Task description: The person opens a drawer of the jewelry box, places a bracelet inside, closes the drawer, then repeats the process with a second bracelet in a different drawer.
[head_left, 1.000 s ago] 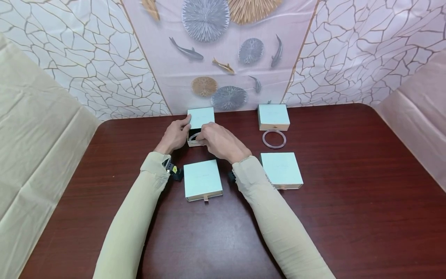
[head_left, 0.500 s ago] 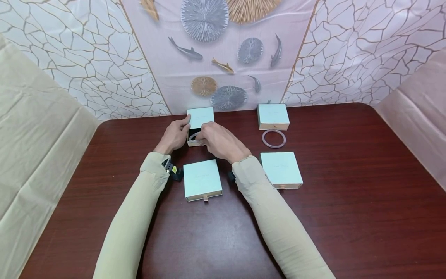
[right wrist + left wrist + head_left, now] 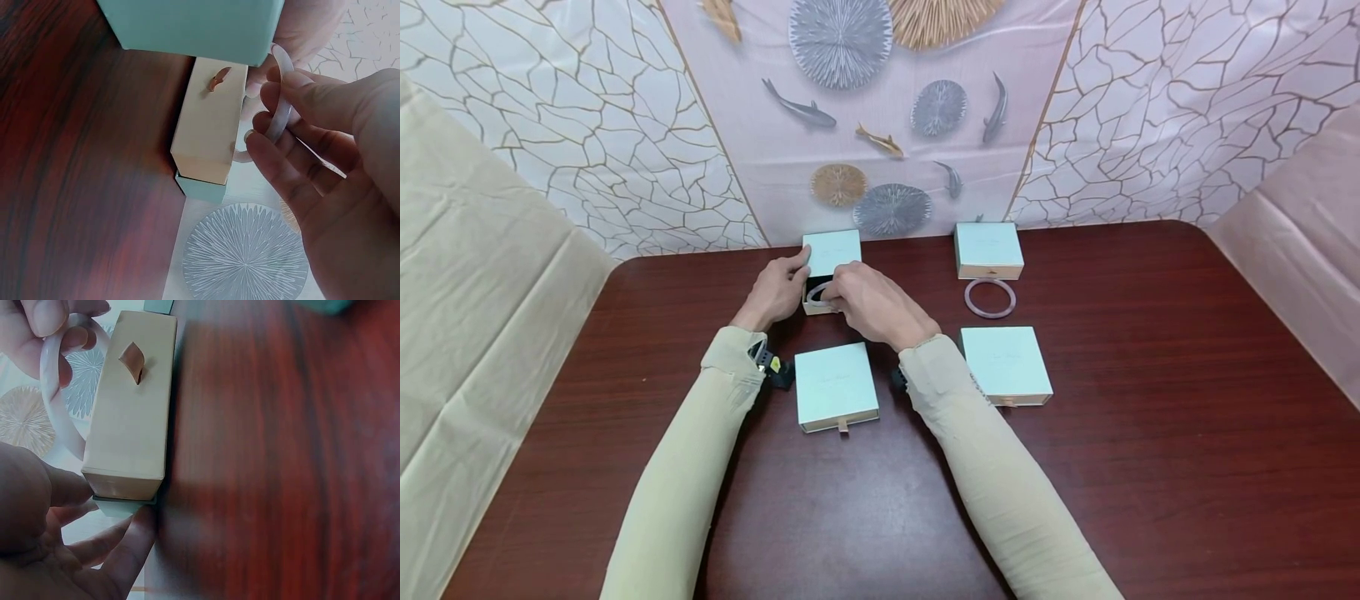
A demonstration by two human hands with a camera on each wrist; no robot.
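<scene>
In the head view, a pale mint drawer box stands at the back left of the table, its cream drawer pulled partway out toward me. My left hand grips the box's left side, with fingertips at the mint sleeve. Between the thumb and fingers of my right hand is a pale, whitish bangle, pinched by its right side. The bangle stands tilted over the drawer's dark inside, its lower part hidden behind the drawer front. A small tan ribbon tab sticks out of that front.
A closed mint box lies between my forearms. Right of my right arm are another box, a pale lilac bangle flat on the table, and a box by the back edge. A patterned cloth hangs behind.
</scene>
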